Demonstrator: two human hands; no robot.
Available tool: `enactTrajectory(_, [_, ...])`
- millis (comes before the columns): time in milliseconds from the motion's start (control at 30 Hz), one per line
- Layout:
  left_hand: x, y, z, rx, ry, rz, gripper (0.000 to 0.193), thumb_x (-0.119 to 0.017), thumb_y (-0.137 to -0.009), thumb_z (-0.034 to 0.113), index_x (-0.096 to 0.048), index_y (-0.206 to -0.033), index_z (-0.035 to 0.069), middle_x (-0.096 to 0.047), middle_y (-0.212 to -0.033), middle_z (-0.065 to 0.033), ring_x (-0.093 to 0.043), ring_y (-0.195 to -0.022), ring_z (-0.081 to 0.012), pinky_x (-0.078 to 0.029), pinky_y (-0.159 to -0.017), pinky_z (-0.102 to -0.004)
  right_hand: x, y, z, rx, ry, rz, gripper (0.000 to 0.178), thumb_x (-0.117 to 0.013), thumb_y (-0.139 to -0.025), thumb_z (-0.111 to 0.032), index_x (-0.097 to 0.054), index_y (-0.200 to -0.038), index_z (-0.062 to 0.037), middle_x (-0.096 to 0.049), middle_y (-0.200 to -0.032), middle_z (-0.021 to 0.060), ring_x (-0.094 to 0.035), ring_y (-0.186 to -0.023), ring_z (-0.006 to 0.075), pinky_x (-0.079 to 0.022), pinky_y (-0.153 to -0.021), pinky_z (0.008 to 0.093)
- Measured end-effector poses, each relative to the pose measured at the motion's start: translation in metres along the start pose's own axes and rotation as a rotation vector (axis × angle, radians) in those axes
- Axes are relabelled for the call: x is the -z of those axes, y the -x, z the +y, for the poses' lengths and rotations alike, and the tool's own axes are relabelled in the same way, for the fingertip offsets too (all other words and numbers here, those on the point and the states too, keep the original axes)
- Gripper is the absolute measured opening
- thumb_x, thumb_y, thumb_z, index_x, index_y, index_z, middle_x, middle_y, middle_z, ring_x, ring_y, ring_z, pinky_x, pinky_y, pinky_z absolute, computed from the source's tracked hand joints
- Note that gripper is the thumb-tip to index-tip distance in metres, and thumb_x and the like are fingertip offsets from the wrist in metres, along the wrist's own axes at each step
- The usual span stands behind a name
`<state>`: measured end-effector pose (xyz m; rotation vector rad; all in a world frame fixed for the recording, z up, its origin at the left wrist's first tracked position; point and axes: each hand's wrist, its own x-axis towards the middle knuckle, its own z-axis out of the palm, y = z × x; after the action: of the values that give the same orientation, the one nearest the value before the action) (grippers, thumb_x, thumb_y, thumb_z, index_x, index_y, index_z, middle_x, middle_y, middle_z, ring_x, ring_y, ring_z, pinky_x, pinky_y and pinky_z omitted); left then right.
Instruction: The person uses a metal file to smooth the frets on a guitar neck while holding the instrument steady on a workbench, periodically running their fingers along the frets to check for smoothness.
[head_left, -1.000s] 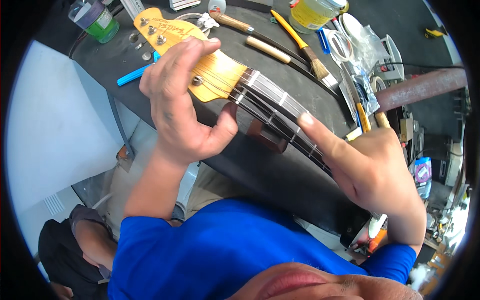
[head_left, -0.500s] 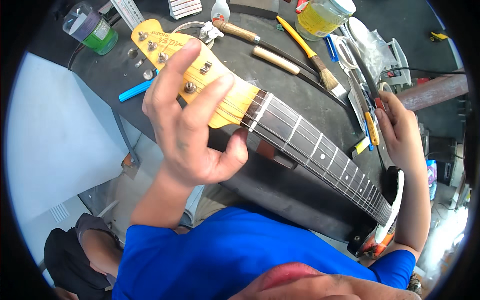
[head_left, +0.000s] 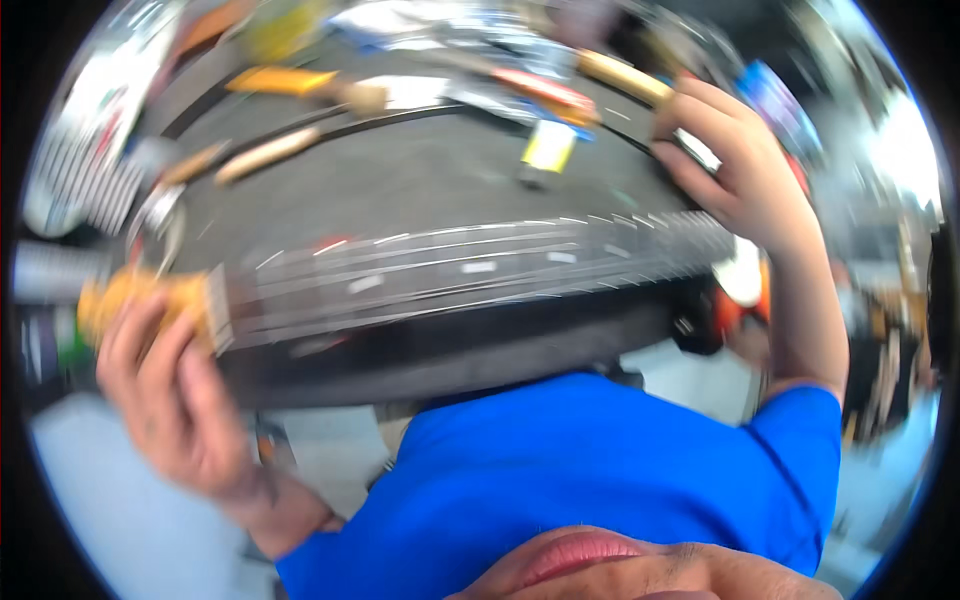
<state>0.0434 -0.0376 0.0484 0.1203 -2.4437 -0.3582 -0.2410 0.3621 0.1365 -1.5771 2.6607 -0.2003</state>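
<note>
An electric guitar lies across the front of the bench, its dark neck (head_left: pixel 480 268) smeared by motion. Its yellow headstock (head_left: pixel 185 300) is at the left, and the white and orange part of its body (head_left: pixel 745 275) shows at the right by my forearm. My left hand (head_left: pixel 175 395) bends its fingers over the headstock, hiding the tuning pegs. Above the body end of the neck, my right hand (head_left: pixel 725 160) is curled beside a pale wooden handle (head_left: pixel 625 78). Blur hides whether its fingers grip anything.
Behind the neck lie a yellow-handled brush (head_left: pixel 285 80), a wooden-handled tool (head_left: pixel 268 153), a red-handled tool (head_left: pixel 545 92) and a small yellow and white item (head_left: pixel 548 148). Several blurred containers and tools crowd the bench's back edge.
The view has swung, so the neck now runs nearly level with the headstock farther left. My left hand has gone from spread over the headstock to fingers bent over its edge.
</note>
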Motion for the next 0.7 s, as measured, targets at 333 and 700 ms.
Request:
enactTrajectory(333, [-0.02,-0.017,-0.033,-0.067,0.232,-0.117,0.021,-0.053,-0.117,0.006,-0.071,-0.118,-0.006,-0.066,-0.158,-0.024,-0.059,-0.147,-0.0365,-0.042,-0.125,-0.0485,-0.061,0.259,0.037,-0.596,-0.072,0.419,0.013,-0.079,-0.104,-0.009,-0.076,-0.114,-0.002,-0.072,-0.116,0.0123,-0.071,-0.113,0.0292,-0.055,-0.105,0.0408])
enactTrajectory(700, [-0.01,-0.007,-0.025,0.045,0.317,0.054,0.009,-0.068,-0.104,0.001,-0.074,-0.103,-0.005,-0.071,-0.151,-0.0214,-0.063,-0.145,-0.0351,-0.044,-0.125,-0.0455,-0.071,0.249,0.081,-0.551,-0.254,0.351,0.019,-0.079,-0.097,-0.012,-0.066,-0.105,-0.0011,-0.06,-0.095,0.003,-0.059,-0.093,0.0166,-0.05,-0.088,0.0339])
